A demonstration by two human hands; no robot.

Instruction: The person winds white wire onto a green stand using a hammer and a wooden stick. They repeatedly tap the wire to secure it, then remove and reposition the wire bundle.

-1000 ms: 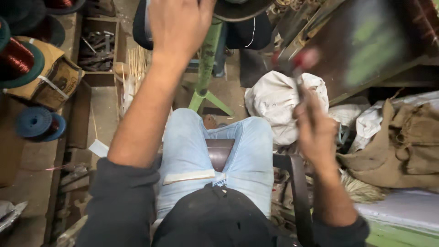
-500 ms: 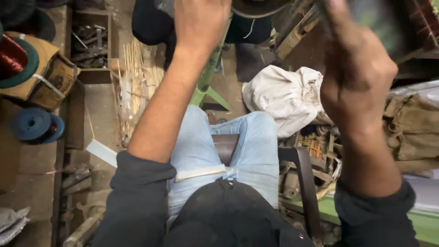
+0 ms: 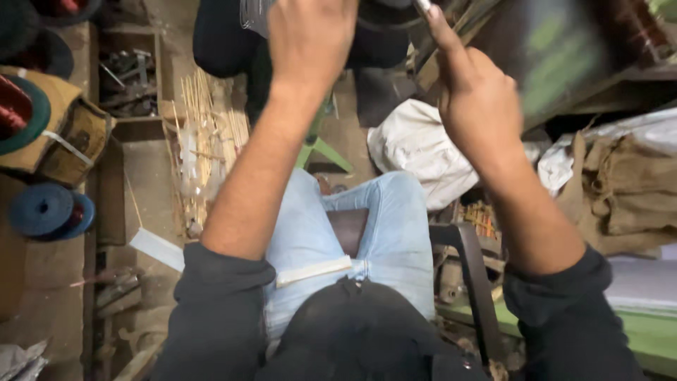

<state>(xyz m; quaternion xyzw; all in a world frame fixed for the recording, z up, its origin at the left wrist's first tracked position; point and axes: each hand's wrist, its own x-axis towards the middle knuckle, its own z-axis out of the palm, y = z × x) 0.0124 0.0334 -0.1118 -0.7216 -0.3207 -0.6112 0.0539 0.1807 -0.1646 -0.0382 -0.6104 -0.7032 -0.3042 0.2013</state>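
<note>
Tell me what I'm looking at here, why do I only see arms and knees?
The camera sits on a person's head and looks down, so you see their own body. They sit on a chair in light blue jeans. Both arms reach up. The left hand rests on a dark round object at the top edge. The right hand pinches a thin metal piece; I cannot tell what it is. On the floor lie blue spools, thin sticks and a white sack.
</note>
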